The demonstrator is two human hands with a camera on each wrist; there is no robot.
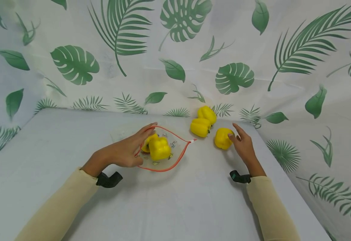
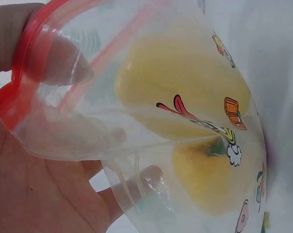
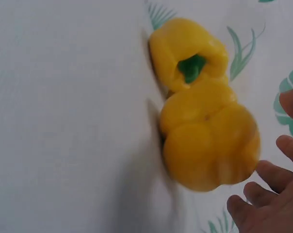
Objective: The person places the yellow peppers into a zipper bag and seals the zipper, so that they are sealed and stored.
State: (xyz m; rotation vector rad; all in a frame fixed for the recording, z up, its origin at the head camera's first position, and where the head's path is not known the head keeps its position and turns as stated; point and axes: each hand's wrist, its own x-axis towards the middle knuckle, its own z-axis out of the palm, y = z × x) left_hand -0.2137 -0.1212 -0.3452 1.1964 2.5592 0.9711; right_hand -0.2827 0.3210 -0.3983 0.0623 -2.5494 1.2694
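A clear zip bag [image 1: 178,147] with red zip edging and small printed cartoon pictures lies with its mouth spread wide. Inside it sit two yellow bell peppers [image 1: 159,148], which also show through the plastic [image 2: 185,82] in the left wrist view. My left hand [image 1: 130,147] holds the bag by its rim, thumb at the near edge and fingers at the far edge. My right hand [image 1: 244,144] reaches with spread fingers to the right side of a yellow bell pepper [image 1: 222,138] on the table, its fingertips right at the pepper's skin.
Two more yellow bell peppers [image 1: 200,127] lie together at the back of the table [image 1: 175,204], left of the one by my right hand. Leaf-printed sheeting [image 1: 187,90] rises behind the table and along its right side.
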